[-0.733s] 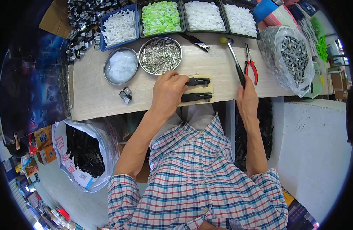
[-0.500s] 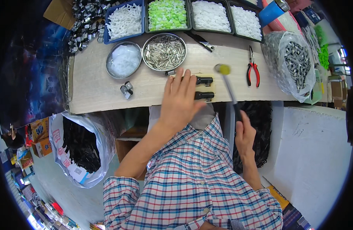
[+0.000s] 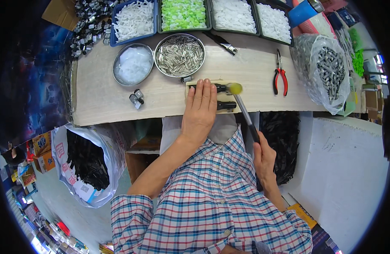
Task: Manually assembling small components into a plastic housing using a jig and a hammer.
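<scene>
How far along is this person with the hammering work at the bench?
Done: a few small finished metal pieces lie on the bench. In hand: the left hand presses flat on the black parts on the pale block, and the right hand holds a yellow-headed mallet over them. Left: the round pan of metal pins looks full.
</scene>
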Motion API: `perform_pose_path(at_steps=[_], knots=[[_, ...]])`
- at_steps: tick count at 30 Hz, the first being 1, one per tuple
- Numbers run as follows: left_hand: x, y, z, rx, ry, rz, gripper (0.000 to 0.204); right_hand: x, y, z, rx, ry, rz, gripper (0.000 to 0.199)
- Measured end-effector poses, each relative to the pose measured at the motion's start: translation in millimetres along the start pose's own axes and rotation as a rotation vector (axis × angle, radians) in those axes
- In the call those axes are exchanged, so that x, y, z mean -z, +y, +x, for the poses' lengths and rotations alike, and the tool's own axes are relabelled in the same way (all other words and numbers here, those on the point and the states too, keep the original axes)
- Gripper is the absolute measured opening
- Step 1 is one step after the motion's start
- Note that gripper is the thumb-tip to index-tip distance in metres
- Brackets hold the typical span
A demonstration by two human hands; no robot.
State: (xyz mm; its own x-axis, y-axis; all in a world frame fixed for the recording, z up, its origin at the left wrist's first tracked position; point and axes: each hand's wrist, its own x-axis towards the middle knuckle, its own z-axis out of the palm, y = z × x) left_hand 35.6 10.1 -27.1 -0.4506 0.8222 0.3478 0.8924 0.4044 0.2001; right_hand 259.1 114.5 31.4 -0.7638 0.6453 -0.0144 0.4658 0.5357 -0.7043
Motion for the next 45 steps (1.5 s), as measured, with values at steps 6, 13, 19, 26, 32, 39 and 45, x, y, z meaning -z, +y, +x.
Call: perform_pose_path(at_steps=[6,13,19,26,32,39,45], knots=[[-1,2,2,0.021,-0.016,0.009,0.063,-2,2,-29,-0.03,-0.023,-0.017,0.033],[-4,7,-13,0.068,-0.024,0.097,0.064,-3,0,-34,-0.043,-0.028,0.001,0.033],[-1,9,-13,0.079,-0.054,0.044,0.063,-5,6,-31,-0.068,-0.051,-0.034,0.034],[-7,8,-16,0.075,-0.048,0.115,0.082,2,-3,-41,-0.04,0.028,-0.014,0.035],[-7,9,-15,0.079,-0.033,0.111,0.069,-3,4,-41,0.063,0.089,-0.042,0.035],[-11,10,-19,0.084,0.011,0.072,0.064,-7,1,-37,-0.057,-0.022,-0.052,0.038],[-14,10,-20,0.083,0.038,0.075,0.062,-8,4,-39,0.063,0.078,-0.07,0.039]])
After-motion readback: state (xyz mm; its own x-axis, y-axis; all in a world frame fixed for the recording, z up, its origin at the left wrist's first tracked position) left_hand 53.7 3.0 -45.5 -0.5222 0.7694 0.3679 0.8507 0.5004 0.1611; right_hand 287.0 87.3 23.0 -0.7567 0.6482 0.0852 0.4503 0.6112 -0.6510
